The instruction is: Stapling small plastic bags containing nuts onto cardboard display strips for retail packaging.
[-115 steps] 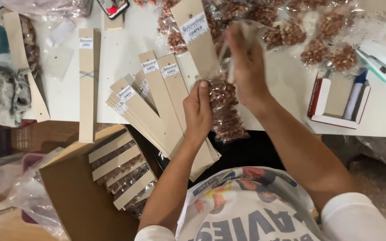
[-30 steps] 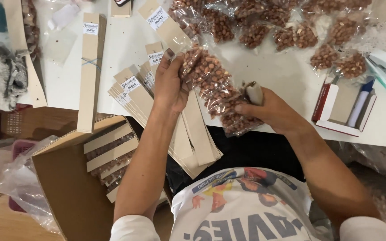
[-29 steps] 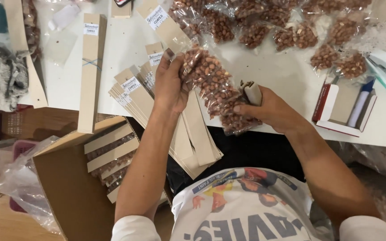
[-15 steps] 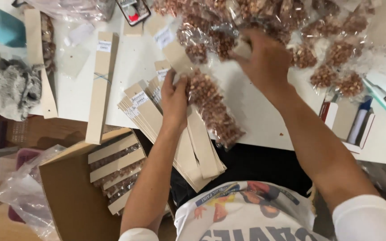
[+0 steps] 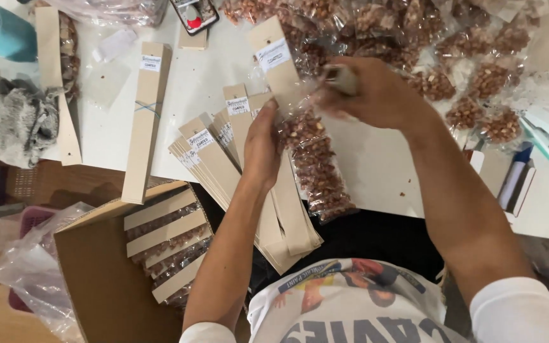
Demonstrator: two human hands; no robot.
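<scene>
Single view — head-worn camera, looking steeply down over the wearer's own chest and arms. Close range: both forearms fill the centre, the white table [image 5: 382, 159] spans the upper frame, a cardboard box [image 5: 106, 273] sits at lower left below the table edge. Far side of the table at the top — wearer's shirt [image 5: 351, 305] at the bottom.

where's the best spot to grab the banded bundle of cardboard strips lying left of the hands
Probably grip the banded bundle across its narrow width near the middle, just by the thin band, fingers pinching the two long edges from above. It lies flat and long on the white table, so a middle grip should keep it level, and both long sides look free of neighbours.
</scene>
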